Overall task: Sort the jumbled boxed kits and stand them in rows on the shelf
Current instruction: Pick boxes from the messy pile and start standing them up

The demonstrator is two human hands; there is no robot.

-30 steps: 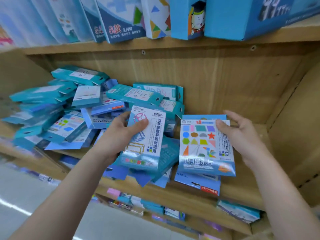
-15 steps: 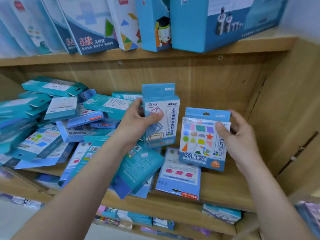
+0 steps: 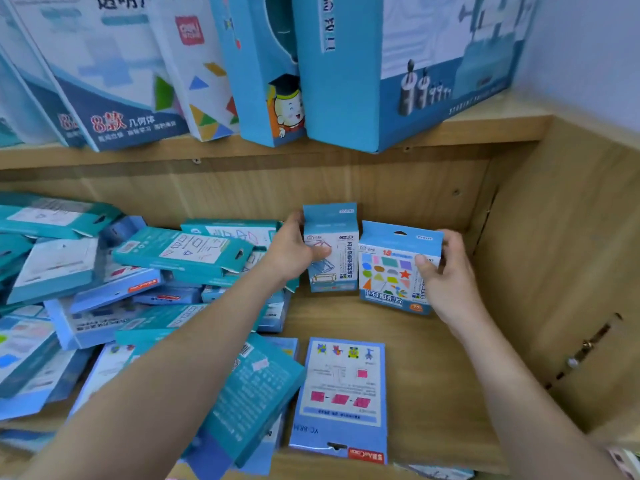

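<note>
Standing upright, blue shapes kit [image 3: 394, 268], teal kit [image 3: 334, 251], hand-held

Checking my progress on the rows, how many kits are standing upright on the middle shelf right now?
2. A narrow teal kit stands near the back wall in the left hand; the colourful-shapes kit stands beside it to the right, in the right hand. The pile may hide others.

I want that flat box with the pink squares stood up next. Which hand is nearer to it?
Roughly equal; neither hand clearly wins. The flat box with pink squares lies at the shelf front. The right hand and left hand are both farther back, each holding an upright box.
</note>
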